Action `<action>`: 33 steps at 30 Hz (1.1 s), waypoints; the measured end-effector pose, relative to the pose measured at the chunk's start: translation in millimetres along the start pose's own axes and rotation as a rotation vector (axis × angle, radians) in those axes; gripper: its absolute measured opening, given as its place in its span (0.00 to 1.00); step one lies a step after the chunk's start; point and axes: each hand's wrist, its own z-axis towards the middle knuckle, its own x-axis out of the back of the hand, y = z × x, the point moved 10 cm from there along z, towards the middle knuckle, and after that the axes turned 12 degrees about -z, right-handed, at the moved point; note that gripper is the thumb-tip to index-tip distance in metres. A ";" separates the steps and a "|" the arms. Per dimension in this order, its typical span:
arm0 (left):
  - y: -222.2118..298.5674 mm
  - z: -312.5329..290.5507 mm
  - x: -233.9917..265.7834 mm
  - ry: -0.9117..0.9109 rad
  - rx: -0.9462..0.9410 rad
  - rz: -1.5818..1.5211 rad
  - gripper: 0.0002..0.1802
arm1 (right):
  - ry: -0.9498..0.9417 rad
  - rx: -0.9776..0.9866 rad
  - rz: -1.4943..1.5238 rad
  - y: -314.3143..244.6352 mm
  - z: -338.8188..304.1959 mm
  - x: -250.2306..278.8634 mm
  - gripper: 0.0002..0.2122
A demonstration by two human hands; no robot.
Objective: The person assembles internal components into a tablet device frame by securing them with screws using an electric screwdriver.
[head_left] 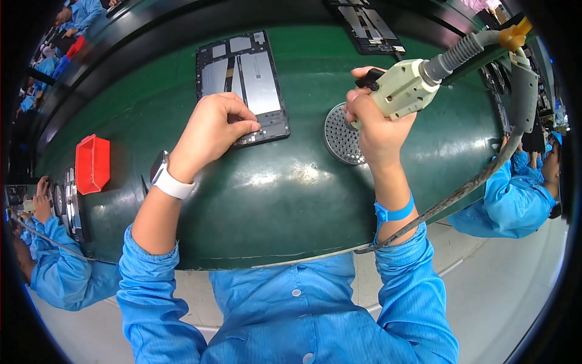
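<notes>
An opened tablet (267, 85) with a black frame and silver battery panels lies on the green table. At its near edge my left hand (215, 124) is closed, thumb and forefinger pinched together; whatever is between them is too small to make out. My right hand (382, 124) grips a pale green electric screwdriver (407, 90), its grey hose rising to the upper right. The tool's tip is hidden behind the fingers. Directly beneath it stands a round metal screw plate (342, 134) dotted with small holes, partly covered by this hand.
A red plastic bin (93, 164) sits at the left of the green table (273, 212). Another opened tablet (367, 27) lies at the far side. A grey cable (461, 200) crosses my right forearm. Co-workers in blue sit at left and right (509, 200).
</notes>
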 end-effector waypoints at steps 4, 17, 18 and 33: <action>1.2 3.2 0.4 -0.014 -0.013 0.007 0.05 | 0.002 -0.008 -0.007 -0.8 -1.6 -0.7 0.12; -8.8 11.5 -1.6 -0.089 0.147 0.008 0.05 | 0.002 0.023 -0.001 4.1 -1.2 -0.5 0.12; -9.5 12.0 -2.8 -0.099 0.157 0.009 0.05 | 0.001 0.030 0.000 3.9 -1.5 0.0 0.12; 37.5 9.3 -24.5 -0.254 -0.249 0.465 0.03 | -0.040 0.024 0.013 4.6 -2.5 -7.3 0.13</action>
